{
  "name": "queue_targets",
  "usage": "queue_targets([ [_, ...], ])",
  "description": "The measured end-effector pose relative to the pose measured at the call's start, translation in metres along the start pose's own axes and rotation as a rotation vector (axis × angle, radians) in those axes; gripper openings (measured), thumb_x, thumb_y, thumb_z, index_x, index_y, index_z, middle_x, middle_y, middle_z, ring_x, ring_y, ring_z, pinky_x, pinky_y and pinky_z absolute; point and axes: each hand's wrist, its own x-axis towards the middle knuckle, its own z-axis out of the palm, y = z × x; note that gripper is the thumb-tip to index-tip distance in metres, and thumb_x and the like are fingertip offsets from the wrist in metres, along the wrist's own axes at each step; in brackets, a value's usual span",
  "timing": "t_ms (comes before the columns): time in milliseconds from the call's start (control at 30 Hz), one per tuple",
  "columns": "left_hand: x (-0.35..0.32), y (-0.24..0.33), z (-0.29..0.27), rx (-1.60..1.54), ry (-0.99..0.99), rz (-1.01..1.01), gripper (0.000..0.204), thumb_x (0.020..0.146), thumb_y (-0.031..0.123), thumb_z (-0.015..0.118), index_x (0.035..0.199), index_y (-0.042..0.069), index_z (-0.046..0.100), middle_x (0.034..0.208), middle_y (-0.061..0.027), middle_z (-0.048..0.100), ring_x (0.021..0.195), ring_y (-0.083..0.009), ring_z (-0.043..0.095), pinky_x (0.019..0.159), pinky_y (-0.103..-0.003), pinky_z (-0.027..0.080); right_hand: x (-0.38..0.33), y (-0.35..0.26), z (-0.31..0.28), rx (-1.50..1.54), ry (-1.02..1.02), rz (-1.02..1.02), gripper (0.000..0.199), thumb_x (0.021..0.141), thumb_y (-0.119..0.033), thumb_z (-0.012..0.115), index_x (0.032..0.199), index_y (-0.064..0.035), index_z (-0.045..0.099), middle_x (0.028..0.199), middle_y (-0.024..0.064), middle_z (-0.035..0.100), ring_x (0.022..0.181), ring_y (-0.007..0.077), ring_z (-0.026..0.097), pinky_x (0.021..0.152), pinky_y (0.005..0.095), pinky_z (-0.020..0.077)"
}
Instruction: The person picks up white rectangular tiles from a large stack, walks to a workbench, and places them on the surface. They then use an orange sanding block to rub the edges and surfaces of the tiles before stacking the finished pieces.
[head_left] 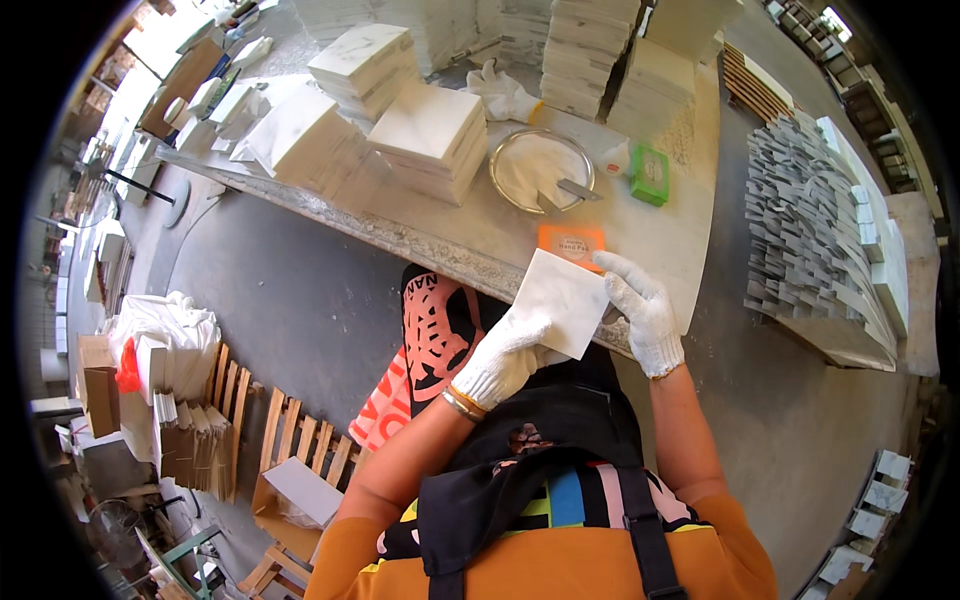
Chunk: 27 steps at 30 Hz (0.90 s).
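The left hand (500,362), gloved, clasps a white tile (562,303) before the near edge of a table (658,245). The gloved right hand (643,312), half-curled, is beside the tile's right edge, grip unclear. Beyond, tabletop separates an orange block (572,240) from the table's right edge.

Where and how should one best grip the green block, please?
Probably across its longer left and right sides: the green block lies flat with its narrower end nearest, so the right hand could come from the near side.
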Motion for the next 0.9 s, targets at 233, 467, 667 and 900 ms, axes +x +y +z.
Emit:
queue_targets([
  [233,0.011,0.023,-0.007,0.003,0.008,0.079,0.072,0.087,0.021,0.071,0.149,0.008,0.037,0.141,-0.0090,0.053,0.127,-0.0253,0.056,0.104,-0.046,0.050,0.020,-0.012,-0.002,-0.071,0.127,-0.009,0.040,0.100,-0.028,0.061,0.133,-0.0055,0.062,0.107,0.0057,0.069,0.087,0.0085,0.063,0.071,0.0236,0.0483],
  [467,0.021,0.033,-0.014,-0.012,-0.014,0.165,0.073,0.085,0.016,0.071,0.149,0.007,0.037,0.141,-0.0101,0.053,0.127,-0.0267,0.055,0.105,-0.048,0.049,0.041,-0.020,-0.009,-0.284,0.258,-0.142,0.037,0.100,-0.030,0.061,0.126,-0.0047,0.065,0.104,0.0045,0.068,0.084,0.0092,0.062,0.072,0.0243,0.0490],
  [667,0.028,0.039,-0.018,-0.037,0.011,0.148,0.074,0.083,0.016,0.072,0.148,0.007,0.038,0.138,-0.0110,0.054,0.124,-0.0271,0.057,0.102,-0.048,0.051,0.072,-0.031,0.000,-0.718,0.239,-0.285,0.041,0.096,-0.035,0.066,0.122,-0.0033,0.065,0.110,0.0091,0.069,0.091,0.0166,0.066,0.082,0.0311,0.0514],
  [900,0.042,0.050,-0.027,-0.030,0.039,0.147,0.072,0.082,0.015,0.072,0.147,0.006,0.040,0.134,-0.0109,0.057,0.122,-0.0268,0.058,0.100,-0.047,0.051,0.103,-0.030,0.011,-0.831,0.180,-0.174,0.040,0.090,-0.041,0.070,0.115,-0.0092,0.069,0.092,0.0104,0.070,0.084,0.0224,0.068,0.076,0.0349,0.0522],
])
